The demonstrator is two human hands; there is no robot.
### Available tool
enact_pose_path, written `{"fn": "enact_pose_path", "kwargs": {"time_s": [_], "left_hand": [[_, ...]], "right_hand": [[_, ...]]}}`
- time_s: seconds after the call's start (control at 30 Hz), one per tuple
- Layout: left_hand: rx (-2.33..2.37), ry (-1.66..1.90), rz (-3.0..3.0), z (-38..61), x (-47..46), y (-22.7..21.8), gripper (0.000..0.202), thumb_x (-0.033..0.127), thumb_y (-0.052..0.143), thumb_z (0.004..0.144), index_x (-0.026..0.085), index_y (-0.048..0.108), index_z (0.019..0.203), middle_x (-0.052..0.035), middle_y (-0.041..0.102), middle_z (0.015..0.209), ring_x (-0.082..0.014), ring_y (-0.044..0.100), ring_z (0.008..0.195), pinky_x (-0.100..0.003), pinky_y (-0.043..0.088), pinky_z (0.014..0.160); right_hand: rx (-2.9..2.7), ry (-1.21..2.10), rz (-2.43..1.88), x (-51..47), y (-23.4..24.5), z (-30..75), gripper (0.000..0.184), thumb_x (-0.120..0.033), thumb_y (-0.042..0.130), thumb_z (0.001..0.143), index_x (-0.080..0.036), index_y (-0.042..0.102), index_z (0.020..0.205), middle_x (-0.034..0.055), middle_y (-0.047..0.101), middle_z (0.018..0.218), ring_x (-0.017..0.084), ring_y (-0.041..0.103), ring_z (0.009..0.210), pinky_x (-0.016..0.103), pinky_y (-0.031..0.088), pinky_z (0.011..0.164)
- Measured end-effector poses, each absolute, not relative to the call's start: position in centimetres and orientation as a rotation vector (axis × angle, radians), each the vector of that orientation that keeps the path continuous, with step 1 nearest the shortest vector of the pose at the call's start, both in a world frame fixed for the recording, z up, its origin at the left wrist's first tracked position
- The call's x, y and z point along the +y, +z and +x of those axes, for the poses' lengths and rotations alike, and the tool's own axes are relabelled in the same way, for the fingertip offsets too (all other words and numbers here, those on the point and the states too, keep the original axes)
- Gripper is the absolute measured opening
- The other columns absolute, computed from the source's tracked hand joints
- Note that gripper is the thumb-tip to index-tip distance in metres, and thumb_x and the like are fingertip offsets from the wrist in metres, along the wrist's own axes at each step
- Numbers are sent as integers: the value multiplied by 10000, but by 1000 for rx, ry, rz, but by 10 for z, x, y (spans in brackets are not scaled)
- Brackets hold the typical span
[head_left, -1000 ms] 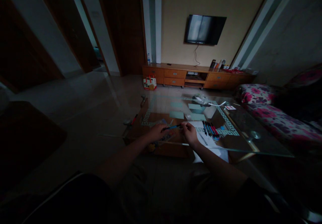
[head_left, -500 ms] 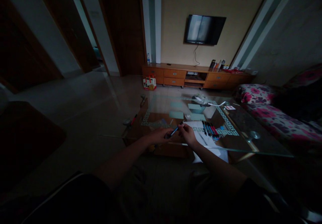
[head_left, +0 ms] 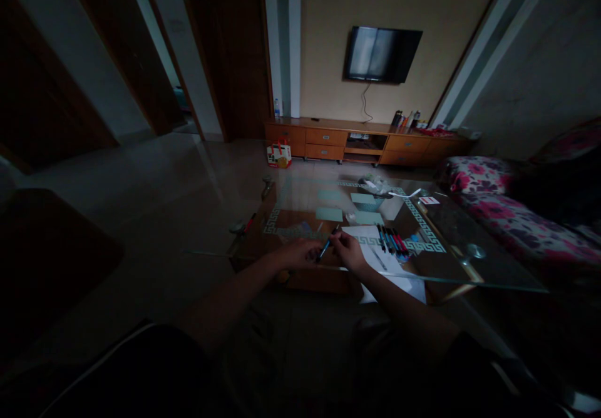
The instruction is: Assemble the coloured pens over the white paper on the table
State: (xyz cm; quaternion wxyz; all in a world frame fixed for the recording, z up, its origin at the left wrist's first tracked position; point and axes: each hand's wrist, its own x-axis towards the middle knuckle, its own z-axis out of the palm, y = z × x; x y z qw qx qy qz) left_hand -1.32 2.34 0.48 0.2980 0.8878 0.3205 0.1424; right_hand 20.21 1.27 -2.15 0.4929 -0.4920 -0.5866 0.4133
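Note:
Both hands meet over the near edge of a glass coffee table [head_left: 469, 274]. My left hand [head_left: 297, 254] is closed round the lower end of a blue pen [head_left: 325, 246], which points up and away. My right hand [head_left: 347, 250] pinches the pen's upper end with its fingertips. Just right of my right hand lies a white sheet of paper [head_left: 375, 249], and on it a row of several coloured pens [head_left: 392, 240].
Farther back on the table are pale green cards [head_left: 329, 214] and a small basket [head_left: 372, 200]. A floral sofa [head_left: 511, 218] runs along the right. A wooden TV cabinet [head_left: 361, 142] stands at the far wall under a wall-mounted TV [head_left: 382, 55]. The room is dim.
The blue pen has turned from nearly level to steeply tilted, and both hands have drawn closer together and slightly toward me.

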Motion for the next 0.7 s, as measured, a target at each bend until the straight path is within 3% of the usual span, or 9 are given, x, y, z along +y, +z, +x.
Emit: {"fn": "enact_pose_path", "kwargs": {"time_s": [0.17, 0.47, 0.7], "left_hand": [[847, 387, 2452, -12, 23, 7, 371, 305, 805, 681, 197, 668, 1008, -2, 686, 851, -142, 619, 736, -206, 400, 626], [823, 385, 2505, -13, 24, 7, 269, 327, 786, 712, 187, 686, 919, -13, 692, 850, -149, 622, 748, -218, 397, 651], [861, 369, 2520, -10, 17, 17, 333, 420, 786, 714, 206, 666, 940, -17, 688, 881, -164, 611, 770, -227, 385, 647]], "right_hand": [[-1494, 1027, -1213, 12, -23, 203, 442, -622, 579, 810, -186, 579, 741, -17, 572, 587, 122, 540, 507, 226, 417, 475], [-1546, 1033, -1192, 11, -21, 202, 449, -610, 560, 824, -175, 601, 720, 4, 606, 613, 124, 545, 527, 230, 426, 507], [-1529, 1078, -1224, 11, -19, 201, 478, -642, 556, 807, -177, 603, 710, 13, 613, 632, 131, 552, 538, 226, 422, 499]]}}
